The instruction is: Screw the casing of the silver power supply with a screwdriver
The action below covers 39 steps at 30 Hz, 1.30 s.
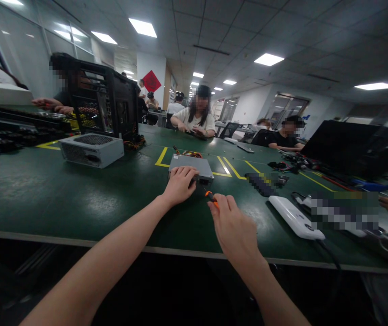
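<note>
A flat grey computer power supply (197, 164) lies on the green table, its bundled coloured cables (192, 154) at the far side. Over its near left part my left hand (180, 183) is closed, the fingers on the top and near edge. Just to the right and closer to me, my right hand (234, 222) grips a screwdriver (209, 195) with an orange and black handle. Its tip points toward the power supply's near side; whether it touches cannot be told. The fingers of my right hand hide most of the handle.
A larger power supply (94, 151) and an open black computer case (122, 104) stand on the left. To the right are a white oblong device (295, 217) with a cable and a black monitor (353, 145). A co-worker (197, 117) sits opposite. Yellow tape (234, 168) marks the table.
</note>
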Available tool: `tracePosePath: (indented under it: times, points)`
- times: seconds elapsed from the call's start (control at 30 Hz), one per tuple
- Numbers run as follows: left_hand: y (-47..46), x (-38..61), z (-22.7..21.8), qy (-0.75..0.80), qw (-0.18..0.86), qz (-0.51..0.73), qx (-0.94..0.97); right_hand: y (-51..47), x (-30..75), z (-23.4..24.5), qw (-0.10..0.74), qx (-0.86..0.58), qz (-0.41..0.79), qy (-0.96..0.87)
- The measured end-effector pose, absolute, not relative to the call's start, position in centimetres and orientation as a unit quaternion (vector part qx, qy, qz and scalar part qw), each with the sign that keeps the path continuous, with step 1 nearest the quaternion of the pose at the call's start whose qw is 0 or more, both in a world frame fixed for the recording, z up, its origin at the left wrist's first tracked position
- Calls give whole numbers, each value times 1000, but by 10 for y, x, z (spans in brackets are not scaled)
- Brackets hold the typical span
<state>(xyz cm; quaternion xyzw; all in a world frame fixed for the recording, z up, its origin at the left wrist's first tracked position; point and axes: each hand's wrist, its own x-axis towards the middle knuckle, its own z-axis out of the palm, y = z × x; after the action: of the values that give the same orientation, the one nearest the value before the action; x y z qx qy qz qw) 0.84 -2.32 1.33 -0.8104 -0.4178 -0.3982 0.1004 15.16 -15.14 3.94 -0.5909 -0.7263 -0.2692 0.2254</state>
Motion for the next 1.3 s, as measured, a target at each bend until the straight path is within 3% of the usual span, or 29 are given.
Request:
tracePosePath:
  times: [0.2,0.4,0.6,0.77,0.93,1.13,1.3]
  points:
    - [-24,10,15,-425,95,-401,-806,-153,148,33,223,-477,-254,-811]
    - [-24,10,16,-424,95,-402,-806,-148,153,41,253,-581,-261,-728]
    - [-22,12,15,-431,95,-401,-803,-152,150,36,237,-472,-259,-808]
    - [-22,13,16,-435,95,-402,-800,-146,153,45,251,-586,-272,-720]
    - [-22,13,15,-435,98,-399,-801,-151,151,42,217,-492,-281,-795]
    - [-24,13,16,-439,97,-396,-801,-149,151,44,248,-580,-295,-718]
    - [-25,12,18,-441,93,-392,-802,-151,149,41,218,-493,-287,-792]
